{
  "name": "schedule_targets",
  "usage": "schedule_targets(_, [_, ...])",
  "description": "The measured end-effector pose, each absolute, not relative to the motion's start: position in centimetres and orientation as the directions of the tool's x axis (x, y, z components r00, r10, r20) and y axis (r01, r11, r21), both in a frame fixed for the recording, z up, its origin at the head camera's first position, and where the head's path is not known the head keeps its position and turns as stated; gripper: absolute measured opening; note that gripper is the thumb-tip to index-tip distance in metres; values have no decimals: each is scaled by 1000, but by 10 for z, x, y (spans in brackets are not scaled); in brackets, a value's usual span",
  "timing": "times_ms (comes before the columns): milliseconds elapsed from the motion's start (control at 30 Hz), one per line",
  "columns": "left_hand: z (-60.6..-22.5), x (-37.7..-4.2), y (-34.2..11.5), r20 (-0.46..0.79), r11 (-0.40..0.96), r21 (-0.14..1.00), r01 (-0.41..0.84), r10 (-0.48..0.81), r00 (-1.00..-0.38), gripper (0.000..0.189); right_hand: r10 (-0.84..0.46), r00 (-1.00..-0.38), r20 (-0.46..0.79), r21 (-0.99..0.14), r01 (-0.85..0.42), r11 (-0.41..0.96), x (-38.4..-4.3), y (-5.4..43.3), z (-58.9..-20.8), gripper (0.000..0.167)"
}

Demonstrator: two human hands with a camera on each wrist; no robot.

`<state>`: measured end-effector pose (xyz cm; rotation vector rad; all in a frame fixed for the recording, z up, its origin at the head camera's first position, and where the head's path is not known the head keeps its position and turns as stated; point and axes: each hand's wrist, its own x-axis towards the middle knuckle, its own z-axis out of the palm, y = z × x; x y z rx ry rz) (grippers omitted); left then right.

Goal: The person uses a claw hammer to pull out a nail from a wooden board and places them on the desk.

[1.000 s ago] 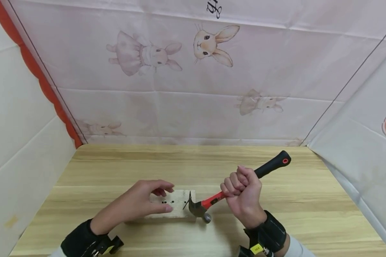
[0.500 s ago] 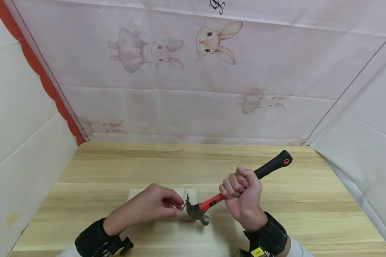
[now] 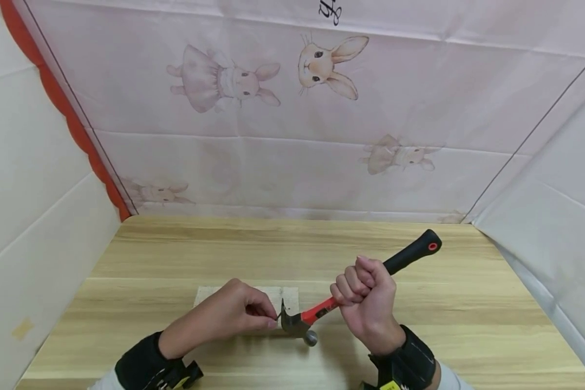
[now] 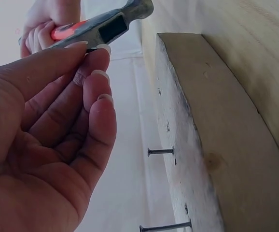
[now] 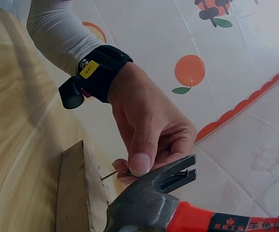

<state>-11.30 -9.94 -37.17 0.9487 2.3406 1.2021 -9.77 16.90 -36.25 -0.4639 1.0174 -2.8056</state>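
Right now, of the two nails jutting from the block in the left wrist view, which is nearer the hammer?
The upper nail. The lower nail, near the picture's bottom edge, looks longer and sits farther along the block from the hammer.

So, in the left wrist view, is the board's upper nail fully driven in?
Not fully: the nail sticks out, its head clear of the board.

One steel claw hammer with a red-and-black handle [image 3: 322, 308], one pale rectangular wooden block [image 4: 216, 121], two standing grey metal nails [image 4: 160, 152]
Two bare hands: one left hand [image 3: 236, 310], one right hand [image 3: 369, 300]; one slim dark piece [image 3: 279, 316], mostly hidden; two black fabric wristbands [image 3: 143, 358]; one light wood-grain desk [image 3: 224, 249]; four plainly visible printed rabbits [image 3: 317, 65].
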Motion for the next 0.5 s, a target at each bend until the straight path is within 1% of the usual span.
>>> schedule_targets(267, [-369, -113, -99, 47, 389, 797, 461, 722, -691, 8, -238, -938, 251, -693, -2, -721, -93, 170, -360, 45])
schedule_targets(333, [-368, -112, -100, 53, 396, 793, 463, 713, -699, 8, -237, -939, 249, -701, -5, -713, -92, 171, -359, 45])
schedule_targets(500, [-364, -108, -108, 52, 442, 775, 452, 667, -743, 7, -245, -928, 282, -700, -24, -713, -89, 175, -357, 46])
